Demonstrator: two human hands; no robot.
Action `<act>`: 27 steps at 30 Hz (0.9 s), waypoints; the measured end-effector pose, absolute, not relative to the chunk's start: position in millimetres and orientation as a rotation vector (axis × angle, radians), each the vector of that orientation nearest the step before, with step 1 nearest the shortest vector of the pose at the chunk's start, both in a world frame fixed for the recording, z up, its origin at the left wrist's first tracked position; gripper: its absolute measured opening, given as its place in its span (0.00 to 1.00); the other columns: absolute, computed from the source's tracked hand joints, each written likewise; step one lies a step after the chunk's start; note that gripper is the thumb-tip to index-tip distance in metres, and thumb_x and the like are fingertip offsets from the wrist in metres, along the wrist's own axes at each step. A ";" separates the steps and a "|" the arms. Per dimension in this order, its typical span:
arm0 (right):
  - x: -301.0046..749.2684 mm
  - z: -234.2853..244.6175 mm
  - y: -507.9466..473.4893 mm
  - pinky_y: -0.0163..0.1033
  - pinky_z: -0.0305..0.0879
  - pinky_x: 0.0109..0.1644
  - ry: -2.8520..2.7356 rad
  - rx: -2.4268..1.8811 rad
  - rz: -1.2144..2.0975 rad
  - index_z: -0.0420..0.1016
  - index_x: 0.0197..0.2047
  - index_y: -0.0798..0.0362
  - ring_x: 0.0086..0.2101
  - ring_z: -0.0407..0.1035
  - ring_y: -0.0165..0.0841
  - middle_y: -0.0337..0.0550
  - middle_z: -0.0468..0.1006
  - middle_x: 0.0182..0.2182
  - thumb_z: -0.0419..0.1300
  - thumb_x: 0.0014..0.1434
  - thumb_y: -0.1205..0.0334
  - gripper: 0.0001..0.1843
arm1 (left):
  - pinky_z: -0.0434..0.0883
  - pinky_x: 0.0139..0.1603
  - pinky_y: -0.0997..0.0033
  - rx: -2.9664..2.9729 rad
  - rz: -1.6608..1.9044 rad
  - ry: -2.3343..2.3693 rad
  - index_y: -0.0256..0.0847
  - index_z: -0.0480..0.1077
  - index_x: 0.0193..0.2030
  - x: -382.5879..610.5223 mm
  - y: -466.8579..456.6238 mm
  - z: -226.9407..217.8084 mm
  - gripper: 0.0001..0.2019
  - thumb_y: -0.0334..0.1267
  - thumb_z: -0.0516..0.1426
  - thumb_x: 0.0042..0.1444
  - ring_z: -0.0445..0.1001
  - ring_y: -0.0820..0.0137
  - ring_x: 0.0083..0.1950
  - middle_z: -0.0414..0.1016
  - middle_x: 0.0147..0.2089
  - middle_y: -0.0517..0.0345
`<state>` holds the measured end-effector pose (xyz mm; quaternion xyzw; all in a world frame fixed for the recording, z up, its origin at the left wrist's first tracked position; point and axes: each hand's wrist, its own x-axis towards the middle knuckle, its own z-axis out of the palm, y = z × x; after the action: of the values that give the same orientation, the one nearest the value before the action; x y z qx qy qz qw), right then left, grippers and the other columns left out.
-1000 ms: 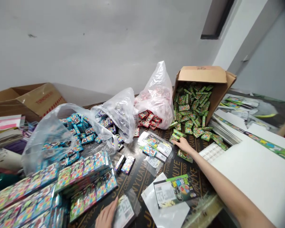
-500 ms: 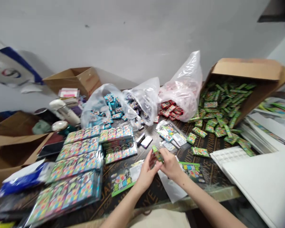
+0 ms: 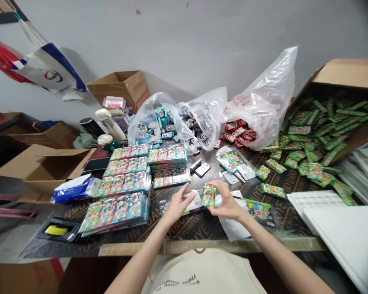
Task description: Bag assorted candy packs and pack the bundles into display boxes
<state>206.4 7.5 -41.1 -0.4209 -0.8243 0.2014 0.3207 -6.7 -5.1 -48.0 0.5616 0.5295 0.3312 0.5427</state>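
My right hand (image 3: pixel 225 200) grips a small green printed box (image 3: pixel 209 195) between thumb and fingers, its front face turned up. Left of it, my left hand (image 3: pixel 178 204) is apart from the box, thumb and fingers spread, with nothing in them. Beneath my hands lie flat printed cards: one under the left hand, and a green-edged card (image 3: pixel 259 212) by the right wrist, next to a white sheet (image 3: pixel 233 228). Just beyond, a black-and-white small box (image 3: pixel 203 170) lies on the table near clear packets with printed cards (image 3: pixel 236 163).
Stacks of wrapped multicolour packs (image 3: pixel 116 208) stand at the left. Plastic bags hold blue boxes (image 3: pixel 165 120), purple boxes (image 3: pixel 191 120) and red boxes (image 3: pixel 239 132). Green boxes spill from a tipped carton (image 3: pixel 346 75) at the right, behind white trays (image 3: pixel 340 228).
My left hand has come off the green box and moved left, its fingers opening. The right hand keeps the box, now turned face up. The camera view has swung left.
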 end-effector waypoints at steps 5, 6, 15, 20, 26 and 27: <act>218.7 -66.0 21.4 0.53 0.47 0.54 -2.307 -1.244 0.446 0.57 0.58 0.49 0.51 0.59 0.46 0.51 0.66 0.51 0.63 0.42 0.58 0.39 | 0.50 0.59 0.49 2.134 0.488 1.460 0.42 0.49 0.64 -30.9 -5.2 -76.2 0.50 0.43 0.65 0.31 0.60 0.53 0.56 0.64 0.55 0.46; 219.2 -68.5 21.7 0.53 0.46 0.54 -2.329 -1.246 0.486 0.56 0.59 0.48 0.51 0.59 0.47 0.51 0.66 0.52 0.64 0.42 0.57 0.40 | 0.52 0.58 0.50 2.174 0.463 1.462 0.42 0.46 0.64 -32.6 -6.5 -79.5 0.50 0.41 0.65 0.33 0.61 0.54 0.55 0.65 0.54 0.47; 213.3 -59.0 17.1 0.49 0.47 0.59 -2.193 -0.918 1.042 0.47 0.63 0.47 0.58 0.53 0.42 0.51 0.56 0.60 0.68 0.41 0.52 0.50 | 0.56 0.57 0.54 2.110 0.579 1.347 0.41 0.40 0.66 -36.8 -14.9 -70.2 0.51 0.40 0.63 0.36 0.61 0.56 0.55 0.62 0.55 0.47; 196.9 -60.6 3.4 0.58 0.33 0.62 -1.970 -1.129 0.837 0.41 0.64 0.47 0.57 0.55 0.41 0.49 0.69 0.52 0.60 0.53 0.54 0.42 | 0.59 0.55 0.54 2.023 0.719 1.491 0.42 0.41 0.65 -32.7 -14.0 -65.2 0.50 0.41 0.63 0.37 0.62 0.56 0.54 0.63 0.53 0.48; 162.8 -54.1 -9.2 0.50 0.50 0.59 -1.338 -1.222 0.924 0.46 0.63 0.45 0.55 0.60 0.37 0.48 0.63 0.57 0.51 0.60 0.54 0.30 | 0.62 0.54 0.59 1.764 1.005 1.648 0.43 0.49 0.63 -11.8 -13.3 -50.4 0.47 0.42 0.65 0.35 0.64 0.58 0.53 0.61 0.52 0.51; 155.3 -50.2 -8.1 0.47 0.57 0.56 -1.148 -1.232 0.988 0.45 0.63 0.45 0.55 0.60 0.36 0.48 0.61 0.58 0.50 0.60 0.52 0.31 | 0.62 0.54 0.59 1.667 1.080 1.664 0.43 0.50 0.63 -5.8 -13.3 -47.8 0.46 0.43 0.65 0.35 0.64 0.59 0.53 0.61 0.52 0.51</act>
<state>155.3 -8.1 -50.2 -0.5227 -0.4872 0.4191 0.5601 -5.8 -13.3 -47.8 0.6193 0.6179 0.4012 0.2717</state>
